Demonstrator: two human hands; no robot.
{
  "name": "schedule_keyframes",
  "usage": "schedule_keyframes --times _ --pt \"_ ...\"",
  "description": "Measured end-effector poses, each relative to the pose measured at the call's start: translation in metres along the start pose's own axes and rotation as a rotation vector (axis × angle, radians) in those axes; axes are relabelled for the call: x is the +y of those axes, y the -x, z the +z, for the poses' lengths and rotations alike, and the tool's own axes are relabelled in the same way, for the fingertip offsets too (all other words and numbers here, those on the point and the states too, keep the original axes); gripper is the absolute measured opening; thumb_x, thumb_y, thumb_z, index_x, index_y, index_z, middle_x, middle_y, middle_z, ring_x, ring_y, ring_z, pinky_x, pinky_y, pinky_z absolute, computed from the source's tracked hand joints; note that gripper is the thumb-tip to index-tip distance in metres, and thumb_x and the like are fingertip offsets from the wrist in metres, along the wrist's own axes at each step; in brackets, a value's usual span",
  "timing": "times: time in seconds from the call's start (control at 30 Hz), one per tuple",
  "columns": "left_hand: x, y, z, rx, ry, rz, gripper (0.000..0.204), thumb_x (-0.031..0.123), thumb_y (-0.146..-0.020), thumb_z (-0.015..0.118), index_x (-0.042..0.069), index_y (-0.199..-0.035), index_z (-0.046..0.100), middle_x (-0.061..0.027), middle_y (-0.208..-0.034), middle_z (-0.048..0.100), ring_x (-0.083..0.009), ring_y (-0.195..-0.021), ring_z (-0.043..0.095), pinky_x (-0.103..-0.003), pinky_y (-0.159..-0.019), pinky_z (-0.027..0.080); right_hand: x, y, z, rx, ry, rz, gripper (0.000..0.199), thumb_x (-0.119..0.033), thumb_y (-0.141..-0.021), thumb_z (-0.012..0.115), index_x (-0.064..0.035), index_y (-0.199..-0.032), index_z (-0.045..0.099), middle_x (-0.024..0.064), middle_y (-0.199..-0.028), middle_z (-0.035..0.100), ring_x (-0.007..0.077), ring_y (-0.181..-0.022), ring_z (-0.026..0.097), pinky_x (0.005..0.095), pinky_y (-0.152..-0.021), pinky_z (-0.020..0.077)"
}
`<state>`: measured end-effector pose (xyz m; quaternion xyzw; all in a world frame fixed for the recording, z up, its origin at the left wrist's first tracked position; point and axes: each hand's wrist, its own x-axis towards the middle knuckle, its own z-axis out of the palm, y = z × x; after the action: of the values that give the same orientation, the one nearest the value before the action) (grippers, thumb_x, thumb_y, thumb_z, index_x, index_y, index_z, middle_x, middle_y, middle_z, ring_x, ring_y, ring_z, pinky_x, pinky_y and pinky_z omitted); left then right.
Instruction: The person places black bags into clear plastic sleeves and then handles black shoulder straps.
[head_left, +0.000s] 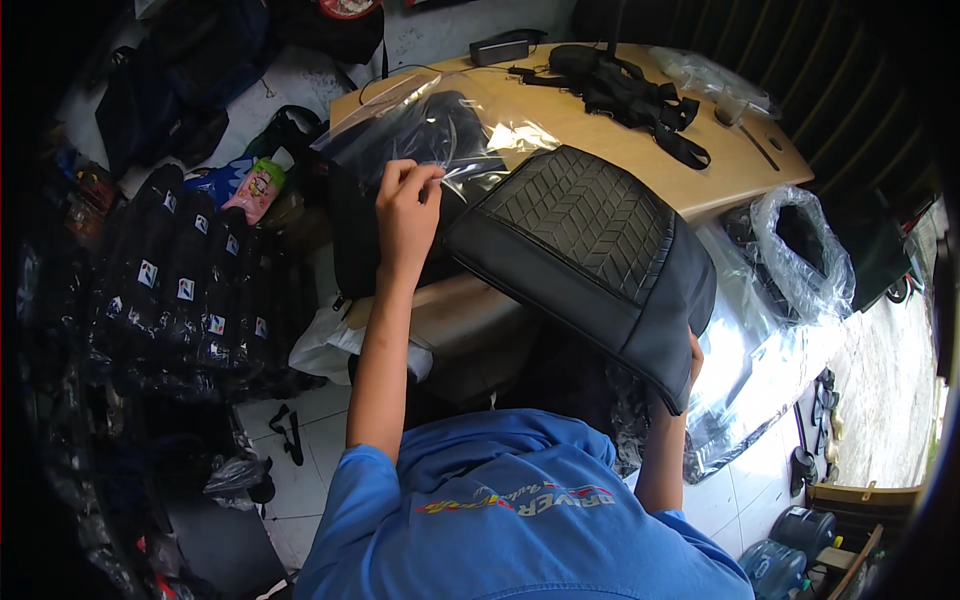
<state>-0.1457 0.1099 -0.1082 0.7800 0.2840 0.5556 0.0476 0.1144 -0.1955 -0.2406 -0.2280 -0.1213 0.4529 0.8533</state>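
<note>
My left hand [408,210] is raised over the table's near edge, fingers pinched on the edge of a clear plastic bag [420,115]. Dark folded material shows through the film. On the other side, my right hand [695,358] grips the lower right edge of a black seat cover [590,235]; most of that hand is hidden behind it. Chevron stitching fills the cover's middle panel, with smooth black borders around it. The cover is tilted, and its far end reaches over the wooden table [745,165] beside the bag.
Black straps [630,90] and a small black box [499,49] lie on the table. Several plastic-wrapped black bundles [165,280] are stacked at left. Large clear plastic wrapping [760,340] stands at right. Blue water jugs [775,568] sit on the floor at lower right.
</note>
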Motion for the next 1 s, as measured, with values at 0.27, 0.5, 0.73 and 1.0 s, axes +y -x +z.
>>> schedule_keyframes --times 0.27,0.5,0.73,1.0 --pt "0.012 0.023 -0.015 -0.054 0.171 -0.272 0.006 0.005 -0.080 0.066 0.001 -0.081 0.062 -0.0076 -0.072 0.058 -0.0140 -0.058 0.057 -0.027 -0.054 0.044 0.015 -0.006 0.005 -0.036 0.028 -0.097 0.025 -0.014 -0.087 0.045 0.0017 -0.104 0.055 0.0132 -0.098 0.063 0.0228 -0.086 0.064 0.0344 -0.082 0.0518" --pt "0.010 0.032 -0.037 -0.376 0.919 -0.580 0.029 -0.001 -0.079 0.063 -0.005 -0.108 0.057 -0.0035 -0.096 0.057 -0.0072 -0.085 0.054 -0.019 -0.075 0.045 0.019 -0.009 0.000 -0.049 0.122 -0.176 0.024 -0.015 -0.088 0.045 0.0016 -0.103 0.055 0.0133 -0.097 0.063 0.0234 -0.086 0.063 0.0355 -0.082 0.0518" --pt "0.011 0.043 -0.026 -0.199 0.636 -0.709 0.017 -0.001 -0.078 0.066 -0.002 -0.094 0.064 -0.0007 -0.083 0.060 -0.0049 -0.071 0.055 -0.018 -0.064 0.045 0.010 0.003 0.034 0.075 -0.060 0.089 0.031 -0.018 -0.086 0.049 0.0046 -0.106 0.055 0.0174 -0.101 0.063 0.0285 -0.090 0.064 0.0395 -0.084 0.0524" --pt "0.074 0.029 -0.018 -0.128 0.027 -0.328 0.010 0.006 -0.080 0.064 0.000 -0.077 0.058 -0.0114 -0.069 0.058 -0.0234 -0.059 0.059 -0.033 -0.052 0.045 0.020 0.011 0.066 0.274 0.120 0.199 0.041 -0.016 -0.082 0.055 0.0111 -0.112 0.052 0.0229 -0.106 0.061 0.0324 -0.093 0.063 0.0419 -0.086 0.0523"
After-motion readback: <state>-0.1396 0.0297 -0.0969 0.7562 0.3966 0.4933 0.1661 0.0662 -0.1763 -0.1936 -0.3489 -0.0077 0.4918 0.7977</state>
